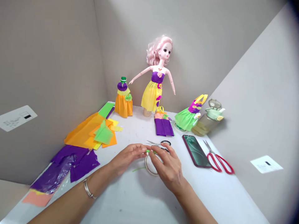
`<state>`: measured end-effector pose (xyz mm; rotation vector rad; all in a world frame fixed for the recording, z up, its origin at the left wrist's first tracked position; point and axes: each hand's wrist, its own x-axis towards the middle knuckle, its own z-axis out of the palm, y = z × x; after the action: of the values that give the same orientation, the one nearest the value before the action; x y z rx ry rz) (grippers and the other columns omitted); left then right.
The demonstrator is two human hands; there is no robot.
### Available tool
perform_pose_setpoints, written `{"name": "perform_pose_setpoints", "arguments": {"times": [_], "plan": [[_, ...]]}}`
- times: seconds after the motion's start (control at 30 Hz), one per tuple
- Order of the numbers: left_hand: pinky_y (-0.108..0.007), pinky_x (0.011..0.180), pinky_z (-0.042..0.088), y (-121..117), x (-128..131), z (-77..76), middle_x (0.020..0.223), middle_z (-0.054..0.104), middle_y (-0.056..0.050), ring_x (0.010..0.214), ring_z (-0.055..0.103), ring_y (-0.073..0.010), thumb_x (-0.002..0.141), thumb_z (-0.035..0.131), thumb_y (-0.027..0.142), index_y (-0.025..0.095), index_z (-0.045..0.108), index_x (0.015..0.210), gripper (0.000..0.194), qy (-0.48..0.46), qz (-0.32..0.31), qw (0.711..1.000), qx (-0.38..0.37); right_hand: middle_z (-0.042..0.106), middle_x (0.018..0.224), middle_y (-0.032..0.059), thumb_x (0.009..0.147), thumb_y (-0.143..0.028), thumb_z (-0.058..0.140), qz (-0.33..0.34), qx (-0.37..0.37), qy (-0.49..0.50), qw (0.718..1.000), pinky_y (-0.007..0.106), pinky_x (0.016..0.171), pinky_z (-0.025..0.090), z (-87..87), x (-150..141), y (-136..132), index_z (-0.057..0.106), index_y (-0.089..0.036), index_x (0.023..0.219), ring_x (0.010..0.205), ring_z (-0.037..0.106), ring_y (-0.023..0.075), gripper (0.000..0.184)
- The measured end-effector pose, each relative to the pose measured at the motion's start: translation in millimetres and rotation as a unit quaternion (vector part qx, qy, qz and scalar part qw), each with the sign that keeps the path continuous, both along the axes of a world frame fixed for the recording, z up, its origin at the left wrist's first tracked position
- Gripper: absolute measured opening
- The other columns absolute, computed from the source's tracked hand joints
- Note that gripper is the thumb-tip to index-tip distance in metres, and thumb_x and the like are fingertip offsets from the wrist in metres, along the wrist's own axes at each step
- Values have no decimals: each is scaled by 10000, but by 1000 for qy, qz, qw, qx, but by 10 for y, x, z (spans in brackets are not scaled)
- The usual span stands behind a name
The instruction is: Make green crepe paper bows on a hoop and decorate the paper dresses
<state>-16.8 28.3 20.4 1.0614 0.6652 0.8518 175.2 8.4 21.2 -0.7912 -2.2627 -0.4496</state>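
My left hand (130, 157) and my right hand (167, 166) meet over the middle of the table. Both are closed on a small bright green piece (147, 151), perhaps crepe paper, pinched at the fingertips. Most of it is hidden by the fingers. Under my right hand lies a roll of tape (147, 165), partly covered. A thin green strip (139, 169) rests on the table to its left. Just beyond my fingers are small scissors (154, 143) with black handles, their blades pointing left.
A pink-haired doll (153, 93) stands at the back, between an orange-skirted bottle (123, 104) and a green dress (185, 116). A purple dress (164, 126) lies before it. Coloured sheets (81, 133) cover the left. A phone (196, 151), red-handled scissors (219, 160) and a bottle (203, 124) are right.
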Motion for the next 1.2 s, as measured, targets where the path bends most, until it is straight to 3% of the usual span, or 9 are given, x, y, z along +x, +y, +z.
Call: {"name": "perform_pose_setpoints", "arguments": {"times": [0.47,0.7,0.97,1.2], "plan": [[-328,924,400,21,-26,-40,1066,694,-78,1027,600,-231,784,688,319,157,650,788,166,-19,1,1000,-13,676,1165,114,899,-34,479,3,-30,8,1000,482,1007,394,-17,-5,5,565,-219,1145,996,659,189,320],[-362,965,376,34,-24,-79,1081,687,-92,1089,575,-262,797,669,337,153,623,762,193,-8,-2,1000,11,680,1148,101,892,-27,502,4,-45,16,999,471,1003,377,-1,-49,-3,593,-221,1097,992,645,182,296],[-376,1007,354,68,-70,-69,1269,587,-86,1141,556,-265,802,666,373,170,645,776,206,80,18,994,76,692,961,61,882,-122,572,28,-174,184,967,454,927,448,-52,-143,34,626,-238,956,925,634,206,148],[-370,1032,336,56,-72,-39,1270,569,-87,1181,534,-267,797,666,334,183,666,772,153,124,30,986,111,683,895,55,910,-149,536,19,-245,230,942,406,833,480,-38,-117,40,607,-235,935,874,622,214,114]]}}
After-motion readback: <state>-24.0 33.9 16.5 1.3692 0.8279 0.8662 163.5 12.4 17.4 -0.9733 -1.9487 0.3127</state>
